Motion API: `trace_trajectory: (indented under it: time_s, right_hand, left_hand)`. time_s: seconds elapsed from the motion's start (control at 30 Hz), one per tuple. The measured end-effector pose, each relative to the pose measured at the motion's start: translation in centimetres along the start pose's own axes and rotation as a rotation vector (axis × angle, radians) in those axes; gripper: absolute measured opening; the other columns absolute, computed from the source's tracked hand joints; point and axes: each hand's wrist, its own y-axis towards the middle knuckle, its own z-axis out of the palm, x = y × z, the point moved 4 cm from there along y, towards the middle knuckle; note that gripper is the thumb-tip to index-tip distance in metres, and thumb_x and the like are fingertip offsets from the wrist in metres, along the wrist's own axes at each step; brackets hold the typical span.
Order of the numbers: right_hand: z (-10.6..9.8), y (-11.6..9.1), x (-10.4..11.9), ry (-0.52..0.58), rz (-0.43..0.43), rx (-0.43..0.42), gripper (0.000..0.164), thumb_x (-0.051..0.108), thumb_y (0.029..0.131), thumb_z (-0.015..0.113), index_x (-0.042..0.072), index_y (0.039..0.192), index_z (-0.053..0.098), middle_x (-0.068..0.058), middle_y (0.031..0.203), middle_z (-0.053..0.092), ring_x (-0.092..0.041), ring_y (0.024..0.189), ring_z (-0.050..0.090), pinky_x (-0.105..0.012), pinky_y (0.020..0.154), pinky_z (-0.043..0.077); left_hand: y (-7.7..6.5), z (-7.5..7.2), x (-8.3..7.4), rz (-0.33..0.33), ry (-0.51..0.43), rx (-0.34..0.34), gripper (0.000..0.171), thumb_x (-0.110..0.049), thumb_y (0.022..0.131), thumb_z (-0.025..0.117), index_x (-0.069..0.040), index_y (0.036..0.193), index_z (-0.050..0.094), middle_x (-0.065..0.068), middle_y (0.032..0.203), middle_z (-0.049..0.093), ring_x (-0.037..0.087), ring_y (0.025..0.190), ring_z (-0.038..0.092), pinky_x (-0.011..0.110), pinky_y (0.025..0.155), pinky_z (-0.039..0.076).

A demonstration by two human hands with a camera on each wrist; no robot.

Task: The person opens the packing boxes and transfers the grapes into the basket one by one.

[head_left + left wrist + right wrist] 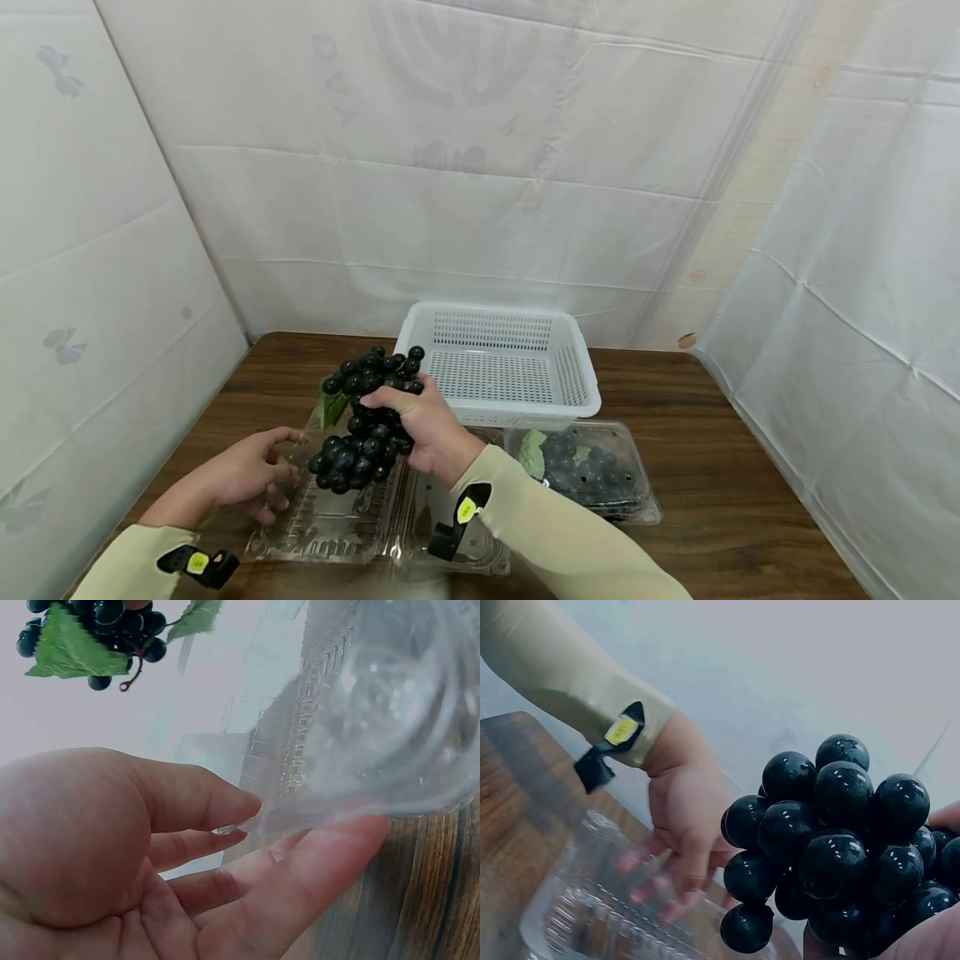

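Note:
My right hand [431, 425] grips a bunch of dark grapes [360, 454] with green leaves, held above an opened clear plastic clamshell box [322, 546]. The glossy grapes [832, 862] fill the lower right of the right wrist view, with parts of the holding hand at the edge. At the box's left side is my left hand [243, 479]. In the left wrist view, the left hand [180, 847] pinches the thin rim of the clear box [375, 750] between thumb and fingers. Leaves and a stem [135, 671] hang from the bunch at the top left.
A white perforated basket [495, 367] stands at the back of the wooden table [675, 417]. To the right of the opened box, a closed clear box [592, 471] contains dark grapes and green leaves. White sheeting [480, 208] hangs behind and at both sides.

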Motion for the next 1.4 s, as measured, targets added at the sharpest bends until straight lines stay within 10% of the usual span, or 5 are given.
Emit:
trace_trajectory:
  time_s: [0.33, 0.57, 0.87, 1.13, 1.4]
  right_hand:
    - [-2.1, 1.3, 2.7, -0.037, -0.019, -0.045, 0.113, 0.027, 0.075, 0.084, 0.021, 0.164, 0.014, -0.018, 0.158, 0.039, -0.039, 0.142, 0.044, -0.060, 0.119, 0.035]
    - [-3.4, 2.5, 4.3, 0.051, -0.027, -0.040, 0.115, 0.024, 0.080, 0.082, 0.024, 0.165, 0.005, -0.016, 0.156, 0.043, -0.033, 0.129, 0.059, -0.049, 0.107, 0.051]
    - [-4.7, 3.6, 6.2, 0.061, -0.048, -0.058, 0.113, 0.023, 0.083, 0.080, 0.026, 0.166, 0.002, -0.014, 0.168, 0.023, -0.036, 0.150, 0.036, -0.054, 0.123, 0.034]
    - [-5.6, 5.1, 7.5, 0.067, -0.083, -0.063, 0.111, 0.022, 0.084, 0.078, 0.023, 0.166, 0.002, -0.012, 0.160, 0.038, -0.031, 0.133, 0.055, -0.047, 0.111, 0.049]
    - [-7.1, 6.9, 8.5, 0.039, -0.111, -0.140, 0.117, 0.024, 0.080, 0.081, 0.021, 0.166, 0.003, -0.013, 0.169, 0.017, -0.032, 0.143, 0.042, -0.051, 0.116, 0.042]
  left_hand:
    - [0.2, -0.1, 0.1, 0.010, 0.030, -0.025, 0.057, 0.001, 0.102, 0.051, 0.004, 0.154, 0.027, 0.020, 0.106, 0.065, 0.029, 0.075, 0.068, 0.045, 0.056, 0.061]
    - [0.3, 0.0, -0.2, 0.006, 0.047, -0.027, 0.056, 0.001, 0.102, 0.050, 0.005, 0.154, 0.028, 0.021, 0.106, 0.066, 0.029, 0.076, 0.068, 0.045, 0.056, 0.061]
    - [0.3, 0.2, -0.6, -0.001, 0.062, -0.024, 0.057, 0.002, 0.102, 0.049, 0.006, 0.154, 0.025, 0.021, 0.105, 0.066, 0.028, 0.076, 0.068, 0.044, 0.056, 0.061]
    - [0.5, 0.1, -0.3, 0.006, 0.055, -0.020, 0.057, 0.002, 0.102, 0.049, 0.006, 0.153, 0.026, 0.021, 0.104, 0.065, 0.028, 0.075, 0.068, 0.044, 0.056, 0.061]
    - [0.5, 0.1, -0.2, -0.001, 0.042, -0.022, 0.055, 0.001, 0.103, 0.049, 0.005, 0.153, 0.027, 0.022, 0.105, 0.065, 0.029, 0.076, 0.067, 0.044, 0.056, 0.061]
